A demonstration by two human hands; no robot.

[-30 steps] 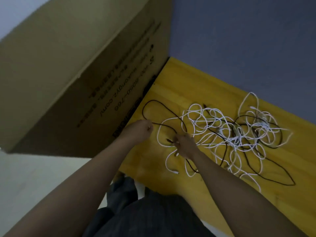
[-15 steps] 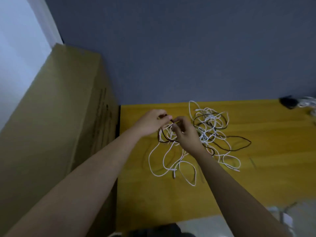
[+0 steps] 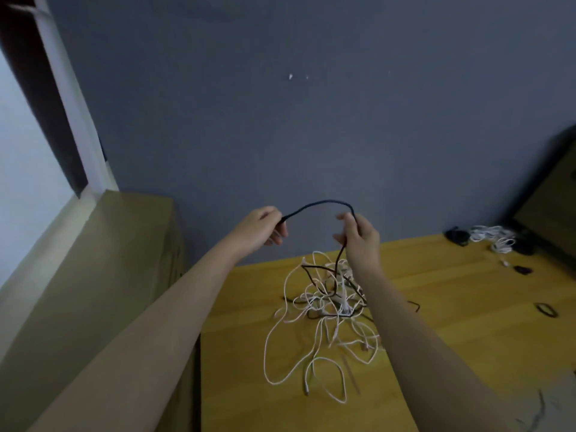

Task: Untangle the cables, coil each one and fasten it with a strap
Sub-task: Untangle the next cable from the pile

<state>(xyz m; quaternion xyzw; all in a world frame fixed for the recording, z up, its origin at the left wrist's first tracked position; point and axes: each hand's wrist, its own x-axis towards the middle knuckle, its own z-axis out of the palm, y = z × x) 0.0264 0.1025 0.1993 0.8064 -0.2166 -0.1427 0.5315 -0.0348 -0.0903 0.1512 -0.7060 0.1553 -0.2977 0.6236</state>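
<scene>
Holding a black cable (image 3: 321,203) up at the centre of the frame, both hands work well above the yellow table (image 3: 467,322). The left hand (image 3: 260,227) pinches one end of it between thumb and fingertips; the right hand (image 3: 358,236) has its fingers curled loosely round the same cable a little further along, so an arch of it stands between the two hands. From the right hand the cable drops straight down into the tangle of white and black cables (image 3: 327,307) lying on the table at lower centre.

It looks light and limp, thin enough to slip through a loose grip, yet springy enough to hold that arch. Pulling hard would likely tighten the knots below, so a better hold is probably near the free end, feeding it back through the loops by hand. A few coiled cables (image 3: 492,238) lie at the table's far right edge.
</scene>
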